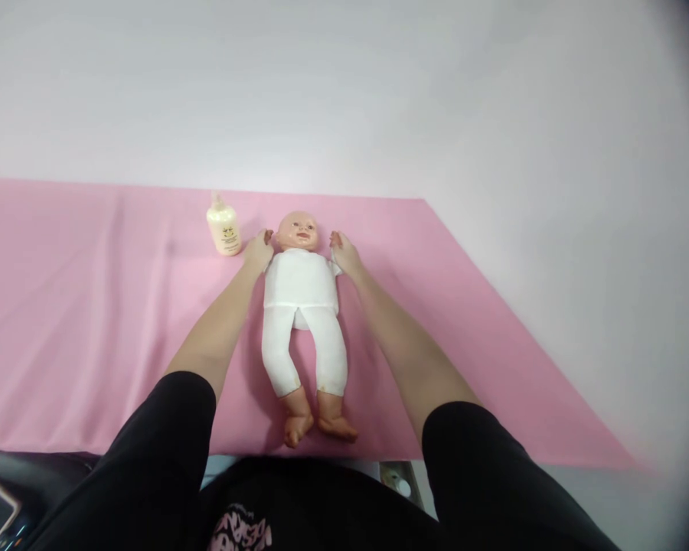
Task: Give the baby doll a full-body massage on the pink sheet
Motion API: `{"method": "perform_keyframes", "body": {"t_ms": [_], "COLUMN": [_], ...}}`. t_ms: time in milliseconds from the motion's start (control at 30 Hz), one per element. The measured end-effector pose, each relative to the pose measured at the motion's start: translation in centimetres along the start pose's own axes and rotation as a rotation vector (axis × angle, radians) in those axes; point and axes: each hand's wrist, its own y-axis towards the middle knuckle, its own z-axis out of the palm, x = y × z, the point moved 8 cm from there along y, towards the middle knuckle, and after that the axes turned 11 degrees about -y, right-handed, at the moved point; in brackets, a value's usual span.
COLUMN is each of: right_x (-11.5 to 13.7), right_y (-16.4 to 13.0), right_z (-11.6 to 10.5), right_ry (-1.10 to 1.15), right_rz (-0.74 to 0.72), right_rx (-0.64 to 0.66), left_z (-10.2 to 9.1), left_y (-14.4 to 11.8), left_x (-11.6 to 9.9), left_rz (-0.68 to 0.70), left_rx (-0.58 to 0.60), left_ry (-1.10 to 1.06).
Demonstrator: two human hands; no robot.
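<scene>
Nearest is the person's black shirt (pixel 310 497) with pink lettering, its sleeves reaching to the elbows. Just beyond it runs the near edge of a pink cloth (pixel 120 321), spread flat with a few soft folds. The doll (pixel 302 279) lies face up on this cloth, feet toward the person and head away.

Its bare feet (pixel 334 419) come first: smooth and moulded, probably firm and a little slick. The white legs and trunk look like fabric, perhaps padded; they would likely give under pressure and offer better grip than the shiny parts. The whole doll is probably light to moderate in weight, and unlikely to break. For lifting, the trunk seems the surest hold, with a palm behind the head, since the limbs may flop.

Farther up, the left hand (pixel 258 249) and right hand (pixel 346 254) are each curled around one of the doll's small hands, fingers closed, one on either side of the head. How tightly they press, I cannot tell. The glossy head (pixel 297 229) rests between them, touched by neither. Just beside the left hand stands a pale yellow pump bottle (pixel 225 229). Beyond the cloth is a plain white surface (pixel 344 92).
</scene>
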Motion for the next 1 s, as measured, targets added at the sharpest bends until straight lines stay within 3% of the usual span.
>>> {"method": "perform_keyframes", "body": {"t_ms": [133,233,300,400,500,600,733,933,1000], "right_x": [1.0,4.3,6.5,8.0,8.2,7.6,7.1,6.9,6.3], "right_y": [-0.7,-3.4,-6.4,-11.2,-15.4,-17.6,-15.5,-7.0,-4.6], "right_z": [-1.1,-3.4,-4.7,-5.9,-5.7,-5.2,-5.3,-5.0,-4.1], "right_ry": [0.017,0.037,-0.022,-0.254,-0.426,-0.48,-0.444,-0.137,-0.066], "right_rz": [0.007,-0.233,-0.421,-0.575,-0.78,-0.901,-0.754,-0.367,-0.253], "right_rx": [-0.044,-0.137,-0.152,-0.154,-0.067,-0.001,-0.019,-0.145,-0.172], "left_z": [-1.0,-3.0,-4.0,-3.8,-2.6,-1.8,-1.9,-3.3,-2.8], "left_y": [0.1,-1.9,-4.4,-8.7,-13.0,-15.1,-12.8,-4.2,-2.0], "left_x": [-0.5,-1.7,-2.3,-2.5,-2.1,-1.6,-2.2,-2.7,-1.9], "left_rz": [0.157,0.416,0.571,0.744,0.947,1.061,0.975,0.599,0.441], "left_rx": [-0.112,-0.207,-0.197,-0.039,0.144,0.238,0.183,-0.126,-0.165], "left_ry": [-0.204,-0.33,-0.292,-0.098,0.094,0.139,0.1,-0.238,-0.305]}}
